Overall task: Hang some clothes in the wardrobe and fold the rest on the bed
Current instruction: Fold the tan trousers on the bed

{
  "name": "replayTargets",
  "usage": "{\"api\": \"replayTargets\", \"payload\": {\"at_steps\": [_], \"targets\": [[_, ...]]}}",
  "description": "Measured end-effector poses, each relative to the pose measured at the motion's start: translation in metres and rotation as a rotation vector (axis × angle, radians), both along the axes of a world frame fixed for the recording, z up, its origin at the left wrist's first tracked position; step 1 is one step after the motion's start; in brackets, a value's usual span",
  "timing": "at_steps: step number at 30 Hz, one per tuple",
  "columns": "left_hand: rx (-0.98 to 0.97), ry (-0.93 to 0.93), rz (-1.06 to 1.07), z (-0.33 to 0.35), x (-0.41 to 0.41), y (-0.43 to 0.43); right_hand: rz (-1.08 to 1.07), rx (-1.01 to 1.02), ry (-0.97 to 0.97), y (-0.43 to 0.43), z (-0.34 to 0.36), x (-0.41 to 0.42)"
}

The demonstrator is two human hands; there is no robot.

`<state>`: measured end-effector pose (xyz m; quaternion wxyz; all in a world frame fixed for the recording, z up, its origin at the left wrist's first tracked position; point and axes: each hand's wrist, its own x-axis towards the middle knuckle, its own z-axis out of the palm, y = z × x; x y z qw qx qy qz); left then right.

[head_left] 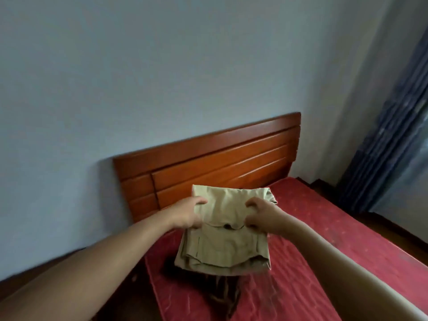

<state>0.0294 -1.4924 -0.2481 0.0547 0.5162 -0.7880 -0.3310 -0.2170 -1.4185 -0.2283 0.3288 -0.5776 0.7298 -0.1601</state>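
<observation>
Forearms (pixel 97 260) extend; left hand (pixel 187 215) and right hand (pixel 262 216) grip folded trousers (pixel 223 247) over the bed (pixel 328 230). Dark garment (pixel 222 291) beneath seems unfolded

The folded clothes (pixel 222 230) over the bed (pixel 324 228) are sandy tan with one small dark button (pixel 228 226), and a dark brown cloth (pixel 222 290) lies under them. The bed has a red cover with tiny pale spots, and its headboard (pixel 208 158) is shiny orange-brown wood. Behind the bed the wall (pixel 139 66) is pale blue-grey, and beside the bed the curtain (pixel 389 140) is dark blue.
</observation>
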Motion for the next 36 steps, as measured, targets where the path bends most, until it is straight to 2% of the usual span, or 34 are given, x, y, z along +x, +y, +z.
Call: {"api": "replayTargets", "payload": {"at_steps": [8, 16, 21, 26, 36], "targets": [[-0.114, -0.072, 0.468, 0.057, 0.265, 0.077, 0.570, -0.055, 0.044, -0.057, 0.058, 0.255], [-0.142, -0.036, 1.012, 0.058, 0.495, 0.252, 1.060, -0.120, 0.028, 0.002, 0.060, 0.542], [-0.161, -0.011, 1.233, 0.052, 0.589, 0.348, 1.279, -0.144, 0.021, 0.061, 0.057, 0.678], [-0.210, -0.008, 1.429, 0.040, 0.650, 0.414, 1.488, -0.255, 0.053, 0.100, 0.046, 0.783], [-0.219, 0.076, 1.769, 0.014, 0.758, 0.439, 1.689, -0.270, 0.044, 0.112, -0.004, 0.986]]}}
